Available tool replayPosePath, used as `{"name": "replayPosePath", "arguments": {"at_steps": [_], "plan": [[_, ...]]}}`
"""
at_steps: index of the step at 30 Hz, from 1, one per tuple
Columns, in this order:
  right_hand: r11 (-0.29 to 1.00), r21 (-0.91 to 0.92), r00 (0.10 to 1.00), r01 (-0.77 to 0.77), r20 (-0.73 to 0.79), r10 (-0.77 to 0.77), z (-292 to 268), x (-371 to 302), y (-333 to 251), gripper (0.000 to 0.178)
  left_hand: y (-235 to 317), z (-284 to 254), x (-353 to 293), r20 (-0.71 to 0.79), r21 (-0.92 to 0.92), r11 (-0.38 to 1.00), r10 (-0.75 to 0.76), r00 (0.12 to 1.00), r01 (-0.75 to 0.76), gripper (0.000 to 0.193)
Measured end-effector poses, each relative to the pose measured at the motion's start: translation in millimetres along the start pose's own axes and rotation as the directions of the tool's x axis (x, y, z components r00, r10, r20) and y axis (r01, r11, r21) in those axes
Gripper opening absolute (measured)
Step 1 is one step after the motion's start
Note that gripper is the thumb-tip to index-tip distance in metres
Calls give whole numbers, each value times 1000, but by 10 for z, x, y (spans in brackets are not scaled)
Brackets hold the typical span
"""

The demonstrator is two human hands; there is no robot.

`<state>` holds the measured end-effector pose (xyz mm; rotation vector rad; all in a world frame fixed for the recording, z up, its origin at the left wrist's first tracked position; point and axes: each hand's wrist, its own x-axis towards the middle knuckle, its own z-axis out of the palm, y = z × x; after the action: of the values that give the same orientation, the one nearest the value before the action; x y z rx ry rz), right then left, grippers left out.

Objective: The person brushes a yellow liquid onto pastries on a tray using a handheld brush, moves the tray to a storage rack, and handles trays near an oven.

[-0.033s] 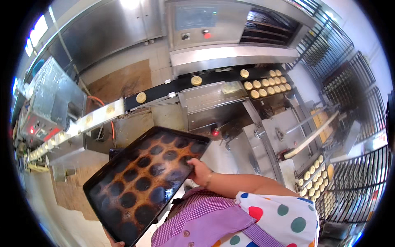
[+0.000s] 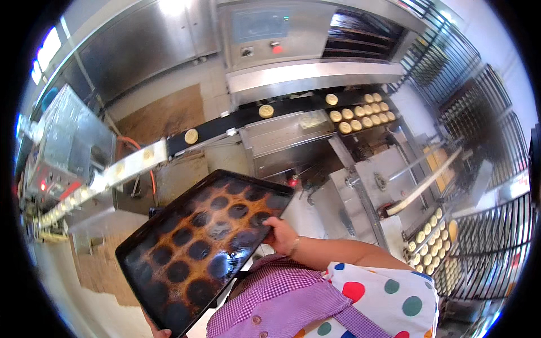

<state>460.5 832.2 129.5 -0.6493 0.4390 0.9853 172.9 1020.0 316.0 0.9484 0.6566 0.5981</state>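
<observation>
A dark rectangular baking tray slants across the space before me, its surface marked with rows of dark round patches on browned metal. My right hand grips the tray's right edge, thumb over the top and the other fingers mostly hidden beneath. At the near lower corner, my left hand holds the tray too; only a bit of it shows at the picture's bottom edge. No pastries lie on this tray.
Beyond the tray a black conveyor belt carries spaced round pastries, fed from a white belt at the left machine. A filled tray of pastries sits at the belt's right end. Racks and another pastry tray stand right.
The tray has shifted very slightly to the right against the background, still held in both hands. The view itself has moved a little.
</observation>
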Motion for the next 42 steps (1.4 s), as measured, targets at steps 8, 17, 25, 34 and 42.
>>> {"name": "replayPosePath", "arguments": {"at_steps": [8,17,25,34,42], "plan": [[385,-253,347,888,-184,-920,5,-1098,-1611,47,-569,1927,1133,452,-84,956,-216,865,282,105],[-271,-173,-301,947,-182,-936,-380,-911,-4058,68,-1950,5273,2530,916,150,954,-232,326,259,103],[-341,-209,-364,916,-79,-928,-470,-480,-6239,72,-2481,7143,3514,951,141,978,-177,255,154,95],[232,-298,192,926,-157,-969,216,1112,-7972,92,-2380,7604,4311,887,337,924,-248,388,-181,73],[314,-238,294,919,-118,-949,1059,2108,-8754,78,-2333,5741,4664,767,542,792,-332,549,-279,64]]}}
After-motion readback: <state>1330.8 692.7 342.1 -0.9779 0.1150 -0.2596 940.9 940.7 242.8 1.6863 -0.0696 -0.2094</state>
